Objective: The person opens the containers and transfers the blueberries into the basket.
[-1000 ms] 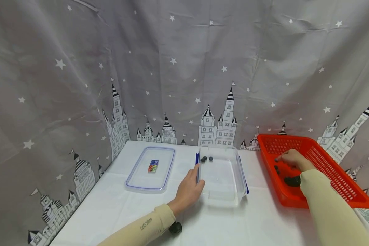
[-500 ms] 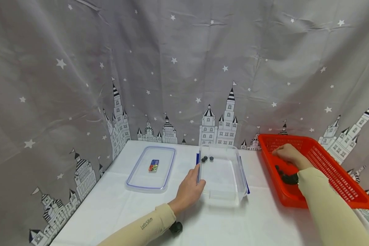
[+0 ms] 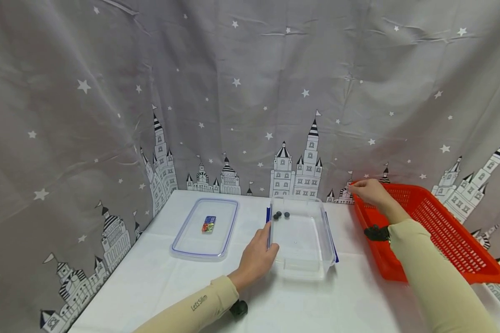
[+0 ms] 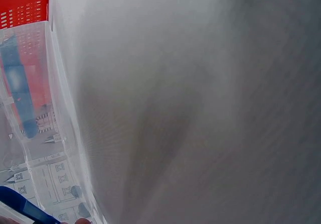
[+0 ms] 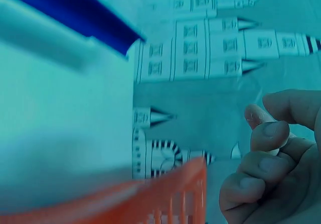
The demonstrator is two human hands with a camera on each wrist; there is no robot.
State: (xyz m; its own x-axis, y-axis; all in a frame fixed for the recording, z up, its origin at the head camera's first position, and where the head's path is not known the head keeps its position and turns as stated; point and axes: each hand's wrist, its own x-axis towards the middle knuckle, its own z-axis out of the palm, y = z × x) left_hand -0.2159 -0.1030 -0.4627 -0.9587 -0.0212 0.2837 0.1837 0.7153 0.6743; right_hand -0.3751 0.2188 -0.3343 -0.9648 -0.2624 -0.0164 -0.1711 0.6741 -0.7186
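Observation:
A clear plastic food container (image 3: 302,238) with blue side clips stands open-topped on the white table, with several blueberries (image 3: 277,215) at its far left. My left hand (image 3: 256,255) grips its near left side; a blue clip (image 4: 25,206) and fingertips show in the left wrist view. My right hand (image 3: 371,192) is above the left rim of the red plastic basket (image 3: 462,240), fingers curled and thumb close to the index finger. It pinches a blueberry, which the fingers hide in both views. The basket's rim (image 5: 170,181) is below it in the right wrist view.
A clear lid with a blue seal (image 3: 225,238) and a colourful label (image 3: 208,224) lies left of the container. A grey curtain printed with castles and stars (image 3: 233,115) hangs behind the table. A dark wrist camera (image 3: 377,232) covers part of the basket floor.
My right hand has reached a blueberry in the basket, then lifted up and left to the basket's rim. The berry is gone from its spot. The left hand and container stay put.

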